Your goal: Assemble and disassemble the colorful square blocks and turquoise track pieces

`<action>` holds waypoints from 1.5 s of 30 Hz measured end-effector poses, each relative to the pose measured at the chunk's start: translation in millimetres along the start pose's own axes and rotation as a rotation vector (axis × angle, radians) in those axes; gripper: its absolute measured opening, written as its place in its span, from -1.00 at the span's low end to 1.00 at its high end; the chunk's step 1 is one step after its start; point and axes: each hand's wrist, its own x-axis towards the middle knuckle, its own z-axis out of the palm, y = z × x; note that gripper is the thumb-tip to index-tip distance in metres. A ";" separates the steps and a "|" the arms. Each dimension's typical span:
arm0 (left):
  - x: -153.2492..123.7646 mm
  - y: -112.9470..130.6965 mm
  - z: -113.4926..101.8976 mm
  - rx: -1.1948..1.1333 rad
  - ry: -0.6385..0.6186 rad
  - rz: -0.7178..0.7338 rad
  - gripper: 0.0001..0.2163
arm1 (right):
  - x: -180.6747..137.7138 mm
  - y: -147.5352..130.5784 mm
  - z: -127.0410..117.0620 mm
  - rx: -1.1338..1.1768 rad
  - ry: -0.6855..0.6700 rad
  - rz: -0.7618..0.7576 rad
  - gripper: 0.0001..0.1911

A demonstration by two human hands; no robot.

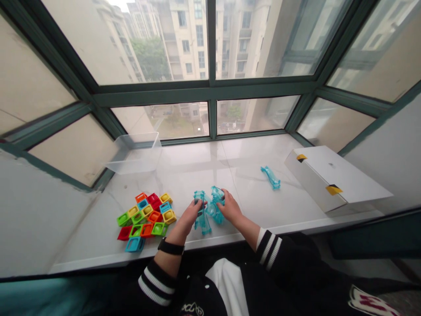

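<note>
My left hand (194, 213) is closed on a translucent blue plastic piece (204, 224) near the front of the white sill. Its fingertips are partly hidden behind the piece. Beside it, my right hand (230, 206) grips another translucent blue plastic piece (215, 211), rounder and bulkier in outline. The two pieces are side by side; whether they touch is hard to make out. A third, slender blue plastic piece (271, 177) lies apart on the sill to the right.
Several colourful hollow plastic blocks (146, 217) lie clustered at the left. Behind them stands a clear plastic bin (138, 153). A white box (335, 177) with yellow-and-black tabs sits at the right. Green-framed windows (210, 91) border the marbled white sill (184, 173).
</note>
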 end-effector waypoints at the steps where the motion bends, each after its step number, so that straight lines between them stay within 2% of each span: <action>1: 0.1 -0.4 -0.7 0.002 0.007 -0.002 -0.49 | 0.7 -0.6 -3.4 0.013 0.010 0.008 -0.32; 6: -3.1 4.7 1.5 -0.175 0.034 0.023 -0.64 | 3.9 -10.1 -16.8 0.056 0.056 -0.005 -0.49; 11: -10.5 10.6 14.6 -0.408 -0.028 0.021 -0.74 | 4.9 -21.0 -9.3 0.021 0.012 -0.097 -0.54; 15: -13.1 7.1 19.0 -0.434 -0.042 0.051 -0.71 | 4.8 -24.2 -0.5 -0.006 -0.037 -0.146 -0.66; 19: -13.3 1.9 18.5 -0.390 0.006 0.043 -0.65 | 5.6 -22.2 0.6 0.056 -0.034 -0.114 -0.74; 23: -13.2 -1.4 19.8 -0.368 0.051 0.030 -0.62 | 4.4 -17.2 2.5 0.136 -0.003 -0.055 -0.75; 28: -15.1 -0.7 20.4 -0.419 0.037 0.001 -0.66 | 0.6 -16.7 7.8 0.234 -0.002 -0.011 -0.75; 37: -24.2 5.7 19.4 -0.415 0.002 0.052 -0.66 | -9.2 -23.2 8.2 0.328 -0.157 -0.034 -0.77; 40: -18.5 2.5 16.3 -0.431 0.040 0.068 -0.65 | -6.4 -18.0 5.1 0.280 -0.171 -0.019 -0.74; 45: -8.0 0.6 5.0 -0.400 0.184 0.131 -0.59 | 0.6 -6.9 3.8 0.095 -0.210 0.001 -0.67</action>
